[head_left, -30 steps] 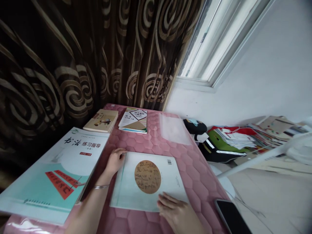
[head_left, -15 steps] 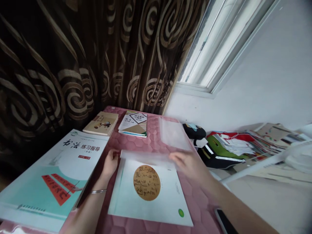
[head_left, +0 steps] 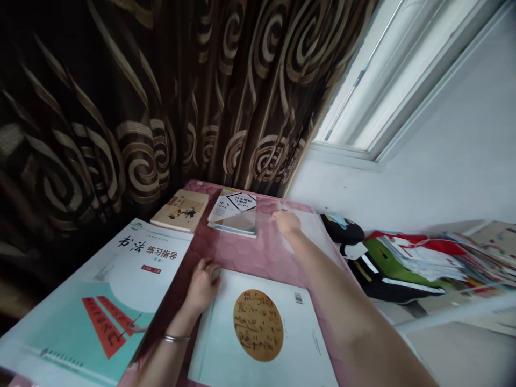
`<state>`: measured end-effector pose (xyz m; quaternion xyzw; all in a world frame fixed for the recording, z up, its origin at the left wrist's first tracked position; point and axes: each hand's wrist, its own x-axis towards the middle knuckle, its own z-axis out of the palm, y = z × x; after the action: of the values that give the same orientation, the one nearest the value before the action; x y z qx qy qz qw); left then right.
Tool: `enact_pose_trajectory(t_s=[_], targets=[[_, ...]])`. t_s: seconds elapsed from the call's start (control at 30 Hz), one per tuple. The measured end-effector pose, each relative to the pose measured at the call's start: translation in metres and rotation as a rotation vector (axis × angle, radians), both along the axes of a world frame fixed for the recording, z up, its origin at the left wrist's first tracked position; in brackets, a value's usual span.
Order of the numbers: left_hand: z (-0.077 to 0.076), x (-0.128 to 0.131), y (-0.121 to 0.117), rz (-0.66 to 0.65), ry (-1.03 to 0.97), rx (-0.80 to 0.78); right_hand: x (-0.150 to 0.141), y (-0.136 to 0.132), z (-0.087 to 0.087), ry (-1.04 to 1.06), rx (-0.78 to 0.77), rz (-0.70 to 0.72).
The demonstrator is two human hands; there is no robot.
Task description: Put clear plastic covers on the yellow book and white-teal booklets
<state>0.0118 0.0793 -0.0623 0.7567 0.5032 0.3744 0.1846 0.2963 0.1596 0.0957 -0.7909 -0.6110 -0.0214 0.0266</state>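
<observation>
A white book with a brown round calligraphy print (head_left: pixel 262 328) lies on the pink quilted table cover (head_left: pixel 258 252). My left hand (head_left: pixel 201 285) rests with curled fingers on the book's top left corner. My right hand (head_left: pixel 285 221) is stretched far across the table and pinches a clear plastic sleeve (head_left: pixel 262 234), which it holds lifted over the table's far part. The sleeve partly veils a small book with a diamond label (head_left: pixel 235 212).
A large teal and white workbook (head_left: pixel 100 295) lies at the left. A small tan book (head_left: pixel 180 209) sits at the table's far edge, by the dark swirl-patterned curtain (head_left: pixel 141 107). A pile of papers and bags (head_left: pixel 403 258) lies on the right.
My right hand left the near edge of the white book, swept over it and reached the far side, where it now holds the clear sleeve. The left hand stayed at the book's corner.
</observation>
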Motion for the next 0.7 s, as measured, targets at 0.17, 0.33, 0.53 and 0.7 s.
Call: enact_pose_trajectory(t_s=[0.17,0.33,0.53,0.7], targets=[[0.001,0.001,-0.001,0.003,0.058,-0.013,0.002,0.004,-0.03,0.072,0.018,-0.028],[0.001,0.0,0.0,-0.005,0.067,0.009,-0.005,-0.019,-0.038,0.152,0.122,0.099],[-0.003,-0.002,0.007,-0.021,0.057,0.019,-0.03,-0.118,-0.054,0.39,0.148,0.466],[-0.001,-0.003,0.009,-0.02,0.083,0.001,-0.051,-0.232,-0.064,0.457,-0.161,0.59]])
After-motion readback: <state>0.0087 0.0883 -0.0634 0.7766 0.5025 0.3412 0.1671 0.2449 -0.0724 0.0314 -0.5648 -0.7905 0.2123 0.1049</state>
